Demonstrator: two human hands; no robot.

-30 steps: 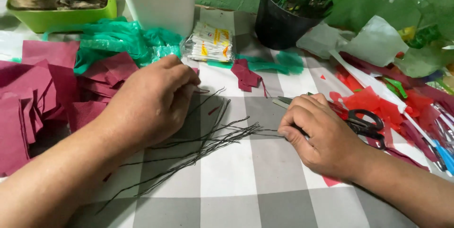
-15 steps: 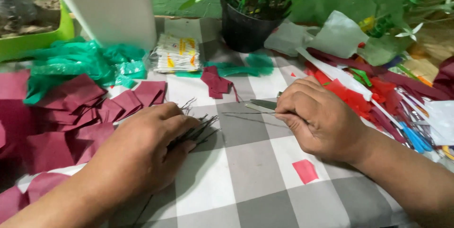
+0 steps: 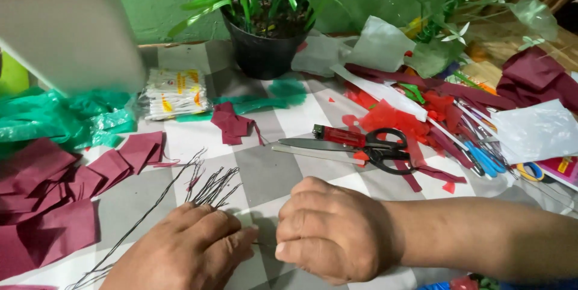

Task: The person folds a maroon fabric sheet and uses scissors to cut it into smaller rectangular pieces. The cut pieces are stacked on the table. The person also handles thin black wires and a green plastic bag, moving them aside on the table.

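My left hand (image 3: pixel 183 252) rests low on the checked tablecloth (image 3: pixel 271 169), fingers closed over a bundle of thin dark wires (image 3: pixel 201 191) that fan out past its knuckles. My right hand (image 3: pixel 334 233) is a closed fist just right of it, pinching a single wire that runs between the two hands. Black-handled scissors (image 3: pixel 355 145) lie on the cloth beyond my right hand, untouched. Maroon paper squares (image 3: pixel 66 194) are heaped to the left of my left hand.
A black pot with a green plant (image 3: pixel 265 43) stands at the back centre. A white pot (image 3: pixel 66 37), green plastic (image 3: pixel 66 118) and a small printed packet (image 3: pixel 174 92) sit at the left. Red and maroon scraps, white sheets (image 3: pixel 536 127) and pens (image 3: pixel 484 160) crowd the right.
Both hands have drawn toward me and come together. My right hand left the scissors' area and now pinches a wire beside my left hand. The view has tilted up.
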